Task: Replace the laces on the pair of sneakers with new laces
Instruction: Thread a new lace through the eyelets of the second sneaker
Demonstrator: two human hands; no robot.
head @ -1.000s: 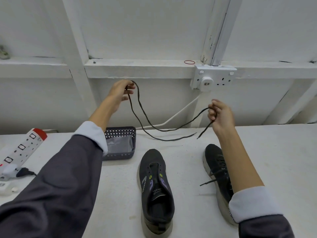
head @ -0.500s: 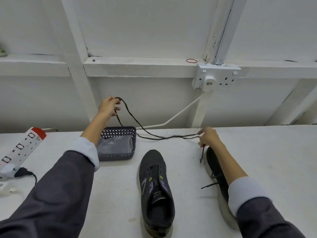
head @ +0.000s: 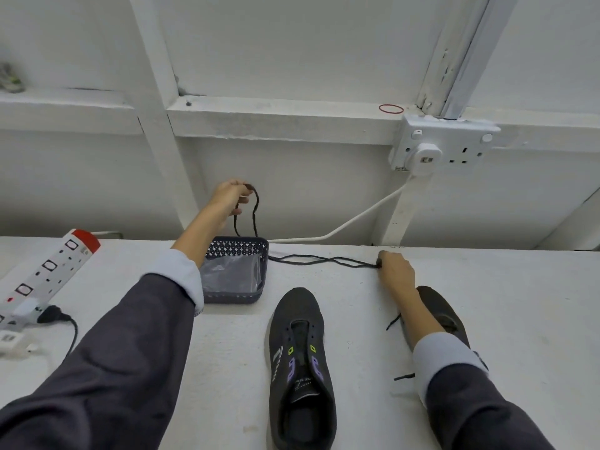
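A black sneaker (head: 300, 362) with purple and yellow-green trim stands on the white counter (head: 233, 368) at 6 o'clock in the frame, its toe pointing to 12, its eyelets bare and its tongue exposed. This shoe looks stripped and is not yet relaced. At its 3 o'clock the second sneaker (head: 449, 308) lies partly under the person's right forearm, with black lace ends (head: 393, 322) trailing from it, so it appears to have lacing in place. As far as the view shows, neither shoe has been rethreaded and most of the job remains. Farther out, at 1 o'clock from the bare shoe, the right hand (head: 397, 271) rests on the counter with its fingers (head: 383, 260) curled round the ends of a loose black lace (head: 324, 261), which runs flat toward 9 o'clock to a dark perforated basket (head: 237, 298) lined with a clear plastic bag. Above the basket's far rim, the raised left hand (head: 229, 196) pinches the lace's looped middle between thumb and fingers (head: 242, 190). Two strands hang down from it; whether they fall inside or behind the basket cannot be told, nor whether this lace is old or new. A power strip (head: 48, 271) lies at 9 o'clock, and a wall socket (head: 444, 147) sits at 1 o'clock on the far wall.
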